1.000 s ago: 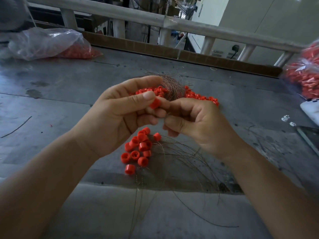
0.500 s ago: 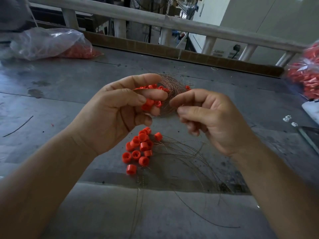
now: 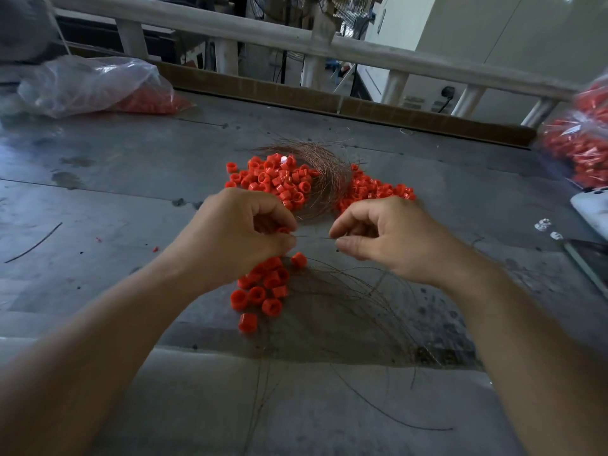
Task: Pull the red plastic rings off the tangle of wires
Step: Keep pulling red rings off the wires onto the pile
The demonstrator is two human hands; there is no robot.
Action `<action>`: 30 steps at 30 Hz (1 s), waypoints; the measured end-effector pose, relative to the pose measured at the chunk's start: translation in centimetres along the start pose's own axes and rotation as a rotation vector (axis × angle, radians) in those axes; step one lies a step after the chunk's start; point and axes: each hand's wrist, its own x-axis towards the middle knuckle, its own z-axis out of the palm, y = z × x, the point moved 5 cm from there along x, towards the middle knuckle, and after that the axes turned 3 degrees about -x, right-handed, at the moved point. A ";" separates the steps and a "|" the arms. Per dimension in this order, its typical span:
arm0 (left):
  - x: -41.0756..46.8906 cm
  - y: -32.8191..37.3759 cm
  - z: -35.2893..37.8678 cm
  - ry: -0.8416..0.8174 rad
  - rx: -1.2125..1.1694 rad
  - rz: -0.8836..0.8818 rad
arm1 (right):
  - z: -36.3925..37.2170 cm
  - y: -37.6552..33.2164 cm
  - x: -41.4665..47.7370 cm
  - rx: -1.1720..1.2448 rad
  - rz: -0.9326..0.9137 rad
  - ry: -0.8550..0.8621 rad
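— Parting the hands: is that what's new?

— Yes. A second ago they were bunched together mid-frame. Now the left hand point(image 3: 238, 233) and right hand point(image 3: 391, 238) sit lower and apart, with one thin bare wire point(image 3: 312, 237) stretched between them.

— Holding what?

— The left thumb and fingers pinch a small red plastic ring point(image 3: 283, 230) on the wire; the right hand pinches the wire's other end.

— And the bundle?

— The coppery tangle of wires point(image 3: 324, 179), crowded with red rings point(image 3: 279, 182), lies on the grey metal table point(image 3: 115, 192) just above the hands. Freed rings point(image 3: 263, 287) are heaped below the left hand, beside stripped strands point(image 3: 362, 311).

— Meaning?

— I'd judge this ring is nearly off, and plenty remain.
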 end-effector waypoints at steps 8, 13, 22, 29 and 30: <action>0.0 -0.1 0.4 -0.071 0.081 -0.008 | 0.4 0.1 0.1 -0.053 0.011 -0.046; 0.2 -0.6 0.5 -0.058 0.080 -0.020 | 0.9 0.4 0.2 -0.120 0.023 -0.097; 1.7 -3.2 -1.6 0.200 0.274 -0.077 | 0.0 0.6 0.3 -0.107 0.044 0.029; 3.0 -5.2 0.0 0.010 0.418 -0.147 | -1.0 1.1 0.1 -0.082 0.122 0.149; 3.1 -5.5 0.4 -0.040 0.455 -0.142 | -1.0 1.1 0.1 -0.081 0.126 0.153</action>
